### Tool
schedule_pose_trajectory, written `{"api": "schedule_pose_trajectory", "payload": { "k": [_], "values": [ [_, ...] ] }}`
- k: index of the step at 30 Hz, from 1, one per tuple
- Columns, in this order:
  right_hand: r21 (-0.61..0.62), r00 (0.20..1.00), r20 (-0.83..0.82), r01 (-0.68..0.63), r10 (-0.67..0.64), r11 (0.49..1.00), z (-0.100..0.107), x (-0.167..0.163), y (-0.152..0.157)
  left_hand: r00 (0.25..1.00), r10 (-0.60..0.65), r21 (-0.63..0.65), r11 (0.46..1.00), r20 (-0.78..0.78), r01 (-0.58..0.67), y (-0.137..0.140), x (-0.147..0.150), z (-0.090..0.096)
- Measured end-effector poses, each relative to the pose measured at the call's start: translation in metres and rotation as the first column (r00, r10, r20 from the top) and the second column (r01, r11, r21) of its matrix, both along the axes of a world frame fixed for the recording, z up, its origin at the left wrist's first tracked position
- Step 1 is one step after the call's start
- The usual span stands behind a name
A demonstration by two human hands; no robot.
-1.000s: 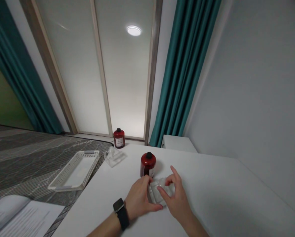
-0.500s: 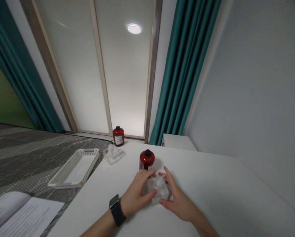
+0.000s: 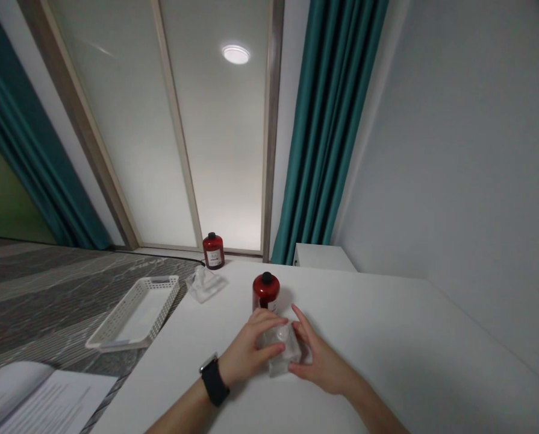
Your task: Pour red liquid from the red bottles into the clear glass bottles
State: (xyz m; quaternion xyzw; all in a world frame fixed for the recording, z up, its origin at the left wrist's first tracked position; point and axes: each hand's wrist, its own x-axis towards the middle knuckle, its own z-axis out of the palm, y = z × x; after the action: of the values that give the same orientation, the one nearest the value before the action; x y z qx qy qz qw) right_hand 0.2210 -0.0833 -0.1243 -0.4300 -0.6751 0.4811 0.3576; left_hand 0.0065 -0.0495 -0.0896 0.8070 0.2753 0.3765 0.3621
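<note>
A crumpled, see-through plastic packet (image 3: pixel 282 354) lies on the white table between both hands. My left hand (image 3: pixel 253 346), with a dark watch on its wrist, curves over the packet's left side, its thumb across the front. My right hand (image 3: pixel 321 355) grips the right edge with its thumb and lower fingers while the index finger points up. What is inside the packet is hard to make out. Just behind my left fingers stands a red bottle (image 3: pixel 266 289) with a black cap, its lower part hidden by the hand.
Farther back left on the table (image 3: pixel 364 325) are a second red bottle (image 3: pixel 214 252) and a similar clear packet (image 3: pixel 205 285). Left of the table edge lie a white basket (image 3: pixel 98 345) and an open book (image 3: pixel 65 398). A white cabinet (image 3: pixel 323 257) stands beyond.
The view has shifted slightly. Both hands stay around the packet; it has turned a little, and the right fingers have closed in on its edge.
</note>
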Motion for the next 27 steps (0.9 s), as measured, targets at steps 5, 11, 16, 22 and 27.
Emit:
{"api": "schedule_pose_trajectory", "payload": {
  "k": [5,11,16,22,27],
  "values": [
    [0.012,0.996,-0.031,0.082,-0.082,0.997,-0.004,-0.01,-0.003,0.998,0.039,-0.086,0.996,0.052,-0.034,0.002,0.001,0.001],
    [0.045,0.99,0.005,0.138,-0.138,0.989,-0.006,-0.017,-0.007,0.996,0.086,-0.056,0.995,0.016,-0.085,-0.001,0.0,0.003],
    [0.13,0.975,0.069,0.203,-0.213,0.97,-0.004,-0.027,-0.012,0.99,0.137,-0.074,0.988,0.021,-0.135,-0.002,0.002,0.004],
    [0.155,0.97,0.084,0.215,-0.23,0.964,-0.006,-0.028,-0.011,0.984,0.18,-0.061,0.982,-0.002,-0.18,-0.002,0.0,0.003],
    [0.112,0.967,0.085,0.231,-0.241,0.966,-0.008,-0.023,-0.008,0.977,0.198,-0.168,0.969,0.078,-0.182,-0.002,-0.003,-0.004]
  ]
}}
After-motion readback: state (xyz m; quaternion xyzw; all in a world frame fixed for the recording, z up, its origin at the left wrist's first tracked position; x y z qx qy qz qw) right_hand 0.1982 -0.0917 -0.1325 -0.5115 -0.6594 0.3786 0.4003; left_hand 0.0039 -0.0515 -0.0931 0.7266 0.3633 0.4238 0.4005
